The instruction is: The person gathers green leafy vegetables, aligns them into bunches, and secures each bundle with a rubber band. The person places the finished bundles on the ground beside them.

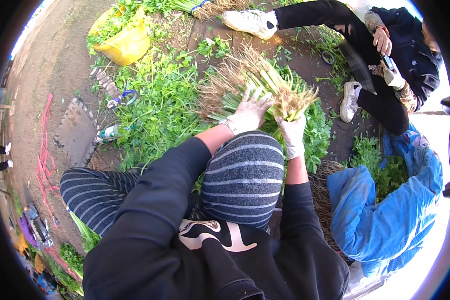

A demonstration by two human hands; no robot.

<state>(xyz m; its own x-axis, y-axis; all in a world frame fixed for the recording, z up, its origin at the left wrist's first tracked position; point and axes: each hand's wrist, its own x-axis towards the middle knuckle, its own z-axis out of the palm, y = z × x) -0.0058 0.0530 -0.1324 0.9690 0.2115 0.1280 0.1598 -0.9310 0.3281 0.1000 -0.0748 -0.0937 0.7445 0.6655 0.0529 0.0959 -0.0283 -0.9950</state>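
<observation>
My left hand (250, 111), in a thin pale glove, lies with its fingers spread on a pile of leafy green stalks (232, 99) with long brown roots, probably celery. My right hand (292, 129), also gloved, is closed around a small bunch of the stalks (290, 103), whose pale root ends point up and away from me. Green leaves (317, 131) fan out beneath and beside my right hand. Loose leaves and trimmings (157, 97) cover the ground left of the pile.
A yellow bag (125, 47) of greens stands far left. Near it lie a roll of blue tape (128, 98) and a grey pad (76, 129). Pink string (44, 161) trails on the soil. A co-worker (408, 48) sits at the upper right; a person in blue clothing (382, 213) is at the right.
</observation>
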